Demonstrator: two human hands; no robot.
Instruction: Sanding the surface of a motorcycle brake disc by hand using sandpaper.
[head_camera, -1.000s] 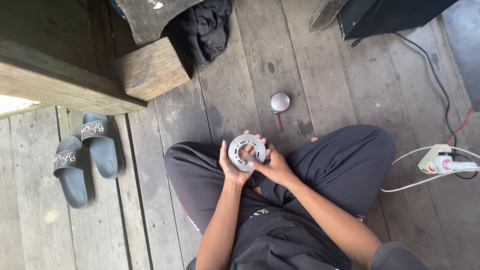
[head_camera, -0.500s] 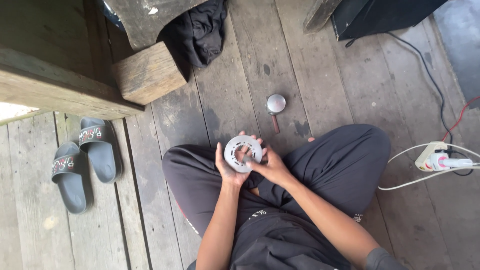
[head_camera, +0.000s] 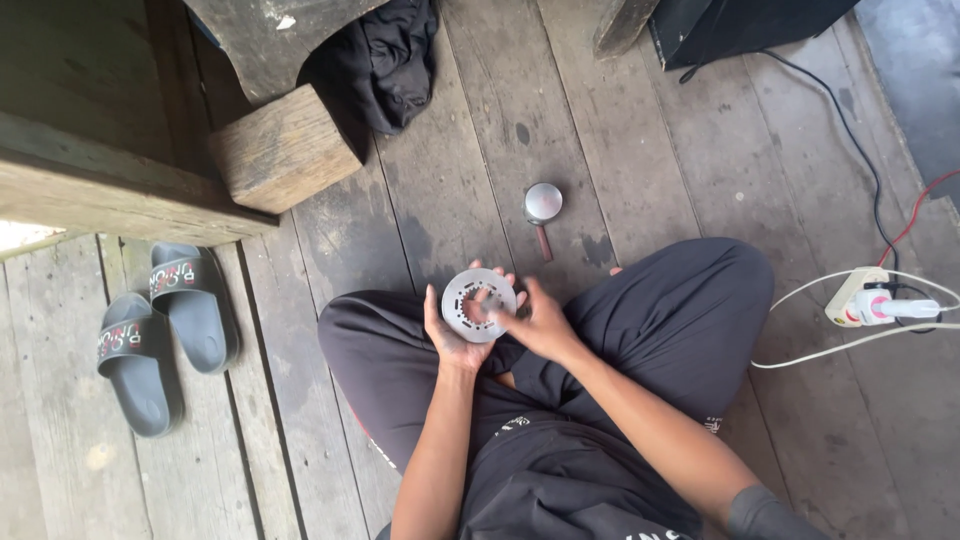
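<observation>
While the person sits cross-legged on the plank floor (head_camera: 640, 130), the silver perforated disc (head_camera: 478, 304) stays over the lap, at the same place between the knees as half a second and a second ago.

Left hand (head_camera: 452, 330): cups the disc from beneath and behind, fingers curled round its left rim and clamped on it.
Right hand (head_camera: 538, 322): fingers bunched together, now reaching in toward the disc's central hole, touching its face; earlier they lay more along the right rim. Judged: the grip is unchanged and the work has shifted from holding to probing the centre.

Surface: weathered grey-brown boards, stained, with gaps between them.

Nearby items:
- small round metal cap on a reddish stem (head_camera: 543, 208), lying on the boards just ahead of the knees, apart from the hands.
- pair of grey slippers (head_camera: 165, 330), well to the left.
- wooden block (head_camera: 285, 148) under a heavy beam, upper left.
- black cloth (head_camera: 385, 60) heaped behind the block.
- white power strip (head_camera: 865, 300) with white and red cables, far right.
</observation>
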